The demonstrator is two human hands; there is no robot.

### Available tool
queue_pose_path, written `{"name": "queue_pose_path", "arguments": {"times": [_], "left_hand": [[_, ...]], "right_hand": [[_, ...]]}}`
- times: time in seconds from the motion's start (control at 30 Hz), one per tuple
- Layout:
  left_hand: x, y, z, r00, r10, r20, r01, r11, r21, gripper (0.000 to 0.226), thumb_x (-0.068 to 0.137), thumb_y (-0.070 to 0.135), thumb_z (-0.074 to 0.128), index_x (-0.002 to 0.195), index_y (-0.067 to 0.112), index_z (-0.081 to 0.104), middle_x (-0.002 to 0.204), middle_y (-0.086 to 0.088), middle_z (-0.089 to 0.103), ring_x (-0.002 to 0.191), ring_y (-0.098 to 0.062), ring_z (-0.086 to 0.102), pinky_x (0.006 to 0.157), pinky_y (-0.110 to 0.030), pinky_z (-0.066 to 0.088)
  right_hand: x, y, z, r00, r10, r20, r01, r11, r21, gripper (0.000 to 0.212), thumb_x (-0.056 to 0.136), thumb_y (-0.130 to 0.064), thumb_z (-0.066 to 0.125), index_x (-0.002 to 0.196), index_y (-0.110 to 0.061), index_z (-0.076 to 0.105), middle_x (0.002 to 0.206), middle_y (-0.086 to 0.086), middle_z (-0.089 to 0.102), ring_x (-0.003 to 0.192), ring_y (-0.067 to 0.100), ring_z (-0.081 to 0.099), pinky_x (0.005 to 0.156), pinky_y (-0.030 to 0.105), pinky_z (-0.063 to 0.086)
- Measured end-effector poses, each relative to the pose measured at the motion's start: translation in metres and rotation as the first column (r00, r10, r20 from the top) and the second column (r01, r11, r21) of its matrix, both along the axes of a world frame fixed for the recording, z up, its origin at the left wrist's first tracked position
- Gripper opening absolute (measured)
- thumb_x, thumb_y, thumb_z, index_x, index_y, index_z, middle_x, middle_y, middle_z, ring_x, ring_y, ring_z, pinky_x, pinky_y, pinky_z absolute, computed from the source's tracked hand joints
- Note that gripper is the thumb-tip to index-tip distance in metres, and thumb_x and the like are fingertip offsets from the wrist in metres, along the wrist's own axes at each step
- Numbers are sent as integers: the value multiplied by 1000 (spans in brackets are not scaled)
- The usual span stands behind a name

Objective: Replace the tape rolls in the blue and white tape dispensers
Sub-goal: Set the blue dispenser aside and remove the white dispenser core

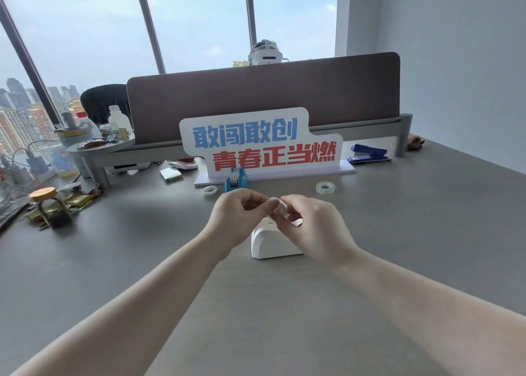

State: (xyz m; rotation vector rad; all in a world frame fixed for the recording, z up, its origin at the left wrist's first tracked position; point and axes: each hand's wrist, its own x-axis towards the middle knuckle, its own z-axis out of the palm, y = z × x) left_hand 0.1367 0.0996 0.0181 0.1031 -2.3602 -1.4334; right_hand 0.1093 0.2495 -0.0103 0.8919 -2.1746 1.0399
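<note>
I see both hands raised just above the white dispenser (274, 243) on the counter (398, 219). The right hand (310, 227) and left hand (237, 219) each close a fingertip grip on one small clear tape roll (280, 207) between them. The blue dispenser (235, 182) stands farther back, a loose roll (210, 190) just left of it, another roll (325, 188) well right.

Tape dispensers: two, one blue dispenser (235, 179) and one white dispenser (273, 243) nearer than it. Tape rolls: three visible, one roll (210, 190) left of the blue dispenser, one (325, 188) right of it, one (280, 207) held above the white dispenser.
</note>
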Motion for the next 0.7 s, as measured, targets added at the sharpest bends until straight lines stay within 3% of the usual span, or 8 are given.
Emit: {"name": "queue_pose_path", "arguments": {"times": [0.3, 0.53, 0.7], "left_hand": [[3, -3, 1, 1000, 4, 8, -4, 1000, 18, 18, 72, 36, 77, 77, 19, 71, 77, 1, 74, 69, -9, 63, 69, -25, 53], [9, -13, 0, 999, 39, 9, -38, 999, -5, 13, 72, 33, 77, 74, 21, 72, 73, 2, 71, 65, -11, 59, 70, -29, 53], [19, -14, -1, 996, -44, 84, 53, 992, -111, 13, 69, 33, 79, 74, 23, 74, 68, 10, 71, 62, 0, 60, 62, -11, 49]], "right_hand": [[1, 1, 4, 999, 34, -26, -33, 999, 12, 19, 82, -29, 62, 78, -11, 66, 72, 1, 67, 67, 10, 58, 59, 20, 44], [-4, 5, 7, 999, 18, 50, -16, 999, -28, 13, 79, -21, 65, 71, -11, 61, 70, 0, 65, 70, 16, 60, 64, 35, 52], [-7, 12, 8, 995, 22, 93, -16, 998, -69, 7, 79, -16, 67, 78, -10, 65, 74, 0, 68, 71, 17, 62, 68, 34, 53]]}}
